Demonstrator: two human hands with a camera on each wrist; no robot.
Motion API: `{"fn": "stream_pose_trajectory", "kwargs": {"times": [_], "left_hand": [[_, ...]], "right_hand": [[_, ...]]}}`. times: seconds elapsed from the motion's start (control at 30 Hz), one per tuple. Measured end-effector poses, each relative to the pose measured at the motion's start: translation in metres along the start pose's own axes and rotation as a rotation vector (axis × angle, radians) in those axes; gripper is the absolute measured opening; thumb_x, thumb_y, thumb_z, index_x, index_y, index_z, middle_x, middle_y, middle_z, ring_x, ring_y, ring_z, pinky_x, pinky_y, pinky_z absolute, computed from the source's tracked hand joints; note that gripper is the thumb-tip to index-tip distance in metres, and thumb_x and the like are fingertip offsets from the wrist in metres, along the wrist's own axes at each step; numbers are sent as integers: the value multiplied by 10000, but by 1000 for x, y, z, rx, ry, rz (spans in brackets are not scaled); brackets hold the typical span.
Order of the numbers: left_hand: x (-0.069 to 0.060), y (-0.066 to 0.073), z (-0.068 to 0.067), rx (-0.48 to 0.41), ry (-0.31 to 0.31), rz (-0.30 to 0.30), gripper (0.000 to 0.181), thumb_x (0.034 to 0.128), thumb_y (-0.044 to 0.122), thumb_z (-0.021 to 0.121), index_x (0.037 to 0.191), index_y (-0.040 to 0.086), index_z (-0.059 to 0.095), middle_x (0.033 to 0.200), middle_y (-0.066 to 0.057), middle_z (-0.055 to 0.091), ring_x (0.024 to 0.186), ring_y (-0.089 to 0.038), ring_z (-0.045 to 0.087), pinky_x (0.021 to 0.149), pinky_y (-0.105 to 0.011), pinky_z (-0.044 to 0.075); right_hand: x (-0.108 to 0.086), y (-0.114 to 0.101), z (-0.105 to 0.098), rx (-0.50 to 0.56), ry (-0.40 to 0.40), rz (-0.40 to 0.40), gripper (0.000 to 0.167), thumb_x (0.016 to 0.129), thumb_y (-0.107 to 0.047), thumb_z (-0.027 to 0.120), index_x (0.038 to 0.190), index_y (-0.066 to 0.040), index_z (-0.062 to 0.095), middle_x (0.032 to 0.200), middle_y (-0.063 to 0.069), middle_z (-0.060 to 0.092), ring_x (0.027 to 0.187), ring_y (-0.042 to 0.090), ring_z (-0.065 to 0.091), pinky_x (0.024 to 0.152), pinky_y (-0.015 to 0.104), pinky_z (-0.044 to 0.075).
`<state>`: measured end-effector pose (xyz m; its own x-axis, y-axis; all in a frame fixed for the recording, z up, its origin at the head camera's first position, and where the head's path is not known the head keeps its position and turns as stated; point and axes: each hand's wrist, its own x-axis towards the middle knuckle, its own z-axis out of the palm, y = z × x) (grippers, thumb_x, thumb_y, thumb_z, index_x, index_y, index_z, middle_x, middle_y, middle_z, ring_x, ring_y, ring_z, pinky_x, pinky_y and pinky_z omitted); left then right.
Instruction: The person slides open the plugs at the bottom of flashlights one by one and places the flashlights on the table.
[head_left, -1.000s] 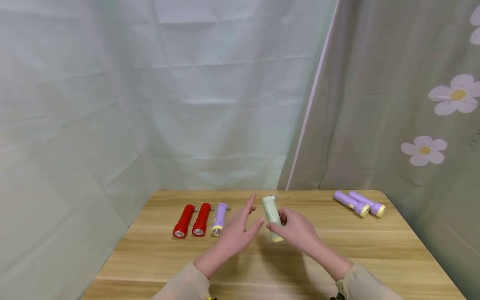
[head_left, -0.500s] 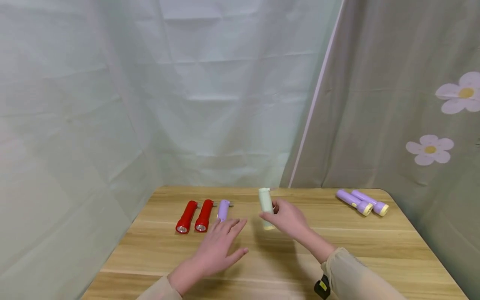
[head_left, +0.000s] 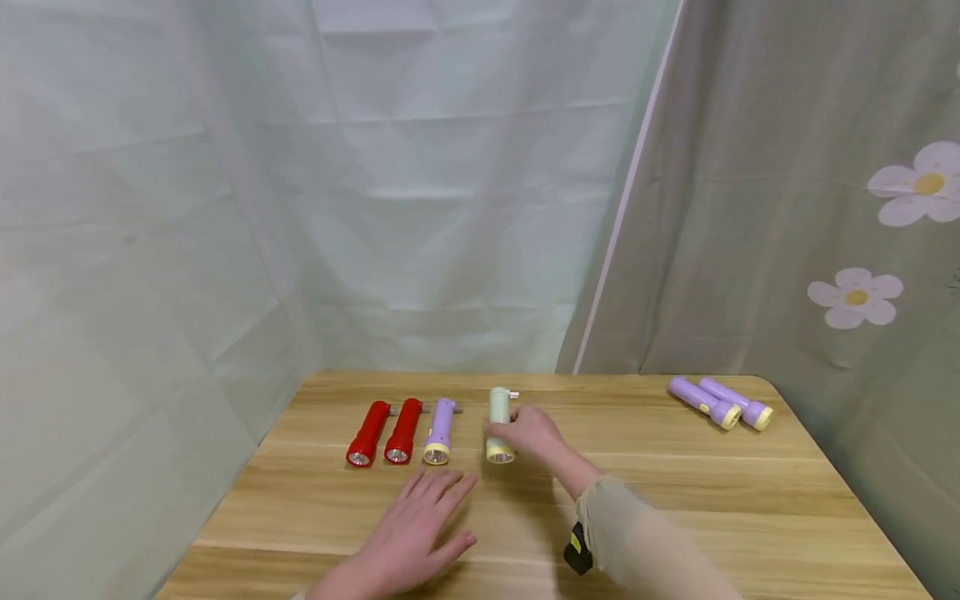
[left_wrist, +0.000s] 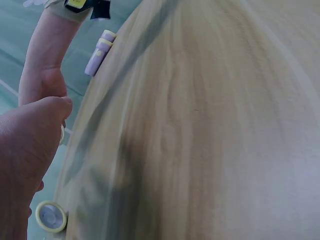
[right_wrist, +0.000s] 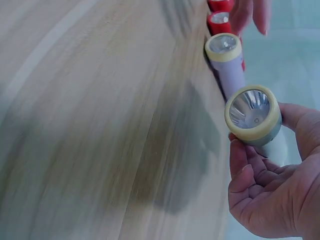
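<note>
In the head view my right hand (head_left: pixel 531 433) grips a pale green flashlight (head_left: pixel 500 408) by its body, lens end toward me and metal prongs sticking out at its far end. The right wrist view shows its cream-rimmed lens (right_wrist: pixel 252 114) between thumb and curled fingers. To its left lies a purple flashlight (head_left: pixel 441 421) with a cream rim, then two red flashlights (head_left: pixel 404 429), all lens end toward me. My left hand (head_left: pixel 408 533) hovers over the table in front of the row, fingers straight and spread, holding nothing.
Two more purple flashlights (head_left: pixel 705 402) lie side by side at the table's back right. Pale curtains hang behind the wooden table (head_left: pixel 675 517). A black device with a yellow patch (head_left: pixel 577 550) is worn on the right wrist.
My right hand has carried the green flashlight left and down, beside the purple one. My left hand has drawn away from it, back toward me and left.
</note>
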<state>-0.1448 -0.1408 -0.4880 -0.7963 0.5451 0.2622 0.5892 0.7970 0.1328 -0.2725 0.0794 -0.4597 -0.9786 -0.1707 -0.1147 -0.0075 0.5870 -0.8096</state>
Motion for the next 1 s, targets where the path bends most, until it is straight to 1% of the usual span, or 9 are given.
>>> {"fn": "stream_pose_trajectory", "kwargs": {"times": [0.07, 0.17, 0.33, 0.43, 0.53, 0.63, 0.83, 0.9, 1.0], "left_hand": [[-4, -1, 2, 8, 11, 9, 724, 960, 519, 653, 1564, 192, 424, 1460, -32, 520, 1341, -252, 468, 1121, -630, 312], [-8, -2, 4, 18, 8, 26, 718, 961, 519, 650, 1554, 172, 440, 1450, -41, 531, 1339, -258, 477, 1116, -636, 318], [-13, -3, 8, 9, -35, 28, 698, 988, 547, 593, 1554, 170, 438, 1471, -63, 530, 1351, -269, 476, 1116, -638, 318], [-15, -2, 9, -7, -48, 21, 693, 997, 551, 577, 1556, 166, 436, 1478, -73, 530, 1353, -279, 479, 1122, -634, 314], [-16, -1, 11, -23, -49, 13, 691, 999, 553, 572, 1555, 166, 437, 1486, -66, 527, 1357, -286, 480, 1125, -631, 311], [-16, 0, 11, -38, -55, 1, 687, 1000, 555, 569, 1554, 170, 439, 1485, -55, 527, 1357, -278, 478, 1127, -630, 306], [-16, 3, 9, -67, -107, -32, 674, 1011, 568, 538, 1557, 187, 435, 1484, -39, 527, 1353, -270, 480, 1135, -625, 294], [-16, 4, 8, -77, -122, -41, 672, 1013, 568, 533, 1559, 189, 433, 1489, -37, 523, 1357, -270, 478, 1142, -620, 288], [-17, 4, 8, -84, -128, -43, 669, 1015, 560, 533, 1557, 181, 435, 1489, -43, 522, 1358, -273, 476, 1144, -618, 284]], "right_hand": [[4, -1, 7, 23, -7, 19, 375, 859, -400, 798, 889, -44, 684, 785, 50, 668, 709, 195, 614, 608, 317, 496], [8, -3, 15, 38, -13, 39, 357, 854, -387, 806, 866, -51, 686, 779, 61, 666, 696, 205, 611, 618, 341, 512], [14, -6, 25, -1, 3, 28, 363, 833, -377, 827, 899, -56, 671, 794, 57, 645, 711, 208, 598, 649, 359, 514], [17, -7, 29, -37, 13, 24, 370, 833, -380, 827, 923, -59, 666, 808, 53, 638, 732, 208, 593, 653, 353, 496], [20, -8, 31, -53, 22, 39, 411, 833, -383, 826, 978, -33, 664, 827, 61, 634, 752, 216, 592, 674, 367, 502], [21, -10, 30, -62, 33, 51, 487, 830, -383, 829, 1059, 12, 659, 850, 74, 635, 772, 225, 596, 714, 388, 516], [22, -13, 30, -76, 37, 71, 601, 820, -381, 839, 1184, 52, 636, 889, 100, 646, 801, 241, 609, 772, 418, 538], [23, -14, 31, -81, 37, 77, 606, 819, -375, 841, 1188, 58, 633, 889, 102, 643, 801, 243, 607, 773, 417, 540], [23, -15, 32, -97, 32, 91, 559, 823, -369, 841, 1126, 58, 644, 863, 101, 635, 764, 238, 605, 721, 391, 539]]}}
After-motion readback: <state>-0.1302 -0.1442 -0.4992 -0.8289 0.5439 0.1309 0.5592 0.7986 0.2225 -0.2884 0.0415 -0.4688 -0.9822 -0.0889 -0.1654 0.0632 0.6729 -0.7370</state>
